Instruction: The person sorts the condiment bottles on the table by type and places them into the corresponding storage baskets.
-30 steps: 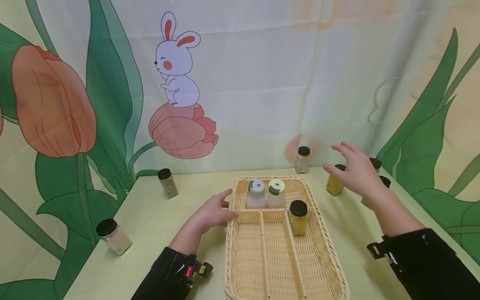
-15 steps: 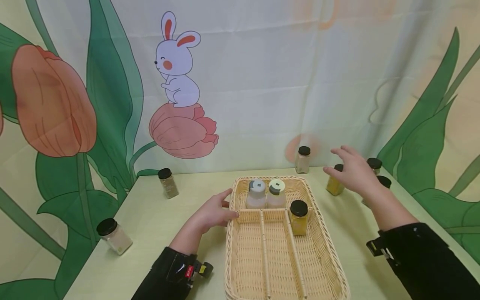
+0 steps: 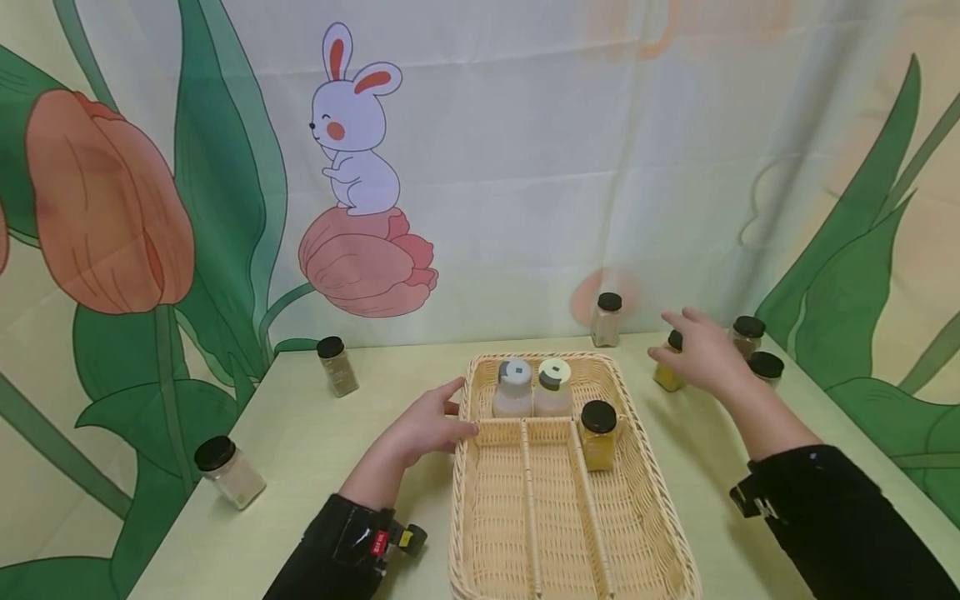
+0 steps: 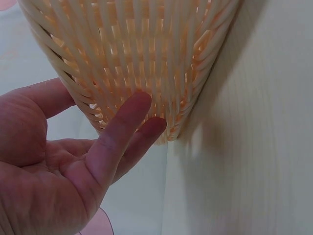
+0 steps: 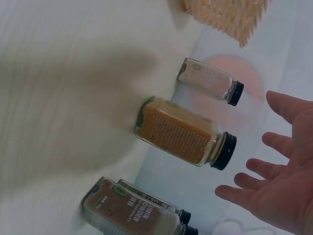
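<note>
My left hand (image 3: 422, 427) holds the left side of a wicker basket (image 3: 667, 517), thumb over the rim, other fingers (image 4: 122, 132) along the outer wall. My right hand (image 3: 707, 357) hovers, fingers spread and holding nothing, close over a spice jar of yellow powder (image 3: 666, 378) with a black lid. The right wrist view shows that jar standing apart from the fingertips, its lid toward them. In the basket's back compartment stand two white-capped bottles (image 3: 513, 393); a yellow-filled jar (image 3: 597, 446) sits in its right compartment.
Right of the right hand stand two dark-lidded jars (image 3: 747, 335); one label reads cumin powder (image 5: 129, 205). A pale jar (image 3: 606, 325) is behind the basket. On the left are a brown-filled jar (image 3: 339, 373) and another pale jar (image 3: 236, 479). A printed curtain (image 3: 510, 208) backs the table.
My right hand has come down toward the yellow jar, uncovering more of the two jars at the right. The left hand and basket stay put.
</note>
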`<state>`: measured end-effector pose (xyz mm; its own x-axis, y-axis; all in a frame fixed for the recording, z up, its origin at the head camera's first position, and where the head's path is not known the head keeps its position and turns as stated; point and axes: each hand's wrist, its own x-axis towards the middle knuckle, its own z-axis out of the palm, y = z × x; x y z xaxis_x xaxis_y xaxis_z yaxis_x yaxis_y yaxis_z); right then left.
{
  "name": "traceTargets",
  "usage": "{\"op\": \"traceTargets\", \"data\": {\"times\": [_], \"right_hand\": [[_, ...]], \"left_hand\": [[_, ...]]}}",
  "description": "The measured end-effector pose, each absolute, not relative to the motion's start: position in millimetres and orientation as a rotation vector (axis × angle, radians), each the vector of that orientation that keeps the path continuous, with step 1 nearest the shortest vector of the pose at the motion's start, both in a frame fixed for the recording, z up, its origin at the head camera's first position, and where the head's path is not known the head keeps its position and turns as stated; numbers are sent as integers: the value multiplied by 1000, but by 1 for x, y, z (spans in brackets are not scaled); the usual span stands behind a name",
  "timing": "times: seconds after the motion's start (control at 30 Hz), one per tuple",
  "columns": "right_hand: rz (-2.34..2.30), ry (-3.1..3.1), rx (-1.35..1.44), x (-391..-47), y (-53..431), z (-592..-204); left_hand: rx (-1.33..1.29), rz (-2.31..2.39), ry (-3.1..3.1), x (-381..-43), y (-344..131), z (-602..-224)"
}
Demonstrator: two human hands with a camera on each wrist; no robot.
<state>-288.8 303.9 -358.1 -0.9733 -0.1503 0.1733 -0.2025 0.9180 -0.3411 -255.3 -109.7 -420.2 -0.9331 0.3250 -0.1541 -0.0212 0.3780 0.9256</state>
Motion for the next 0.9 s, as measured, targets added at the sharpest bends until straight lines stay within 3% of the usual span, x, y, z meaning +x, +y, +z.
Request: {"op": "traceTargets", "data": {"times": [0.9], "right_hand": [[488, -3076, 259, -294, 313, -375]], "left_hand": [[288, 1578, 2317, -256, -110, -420]]}}
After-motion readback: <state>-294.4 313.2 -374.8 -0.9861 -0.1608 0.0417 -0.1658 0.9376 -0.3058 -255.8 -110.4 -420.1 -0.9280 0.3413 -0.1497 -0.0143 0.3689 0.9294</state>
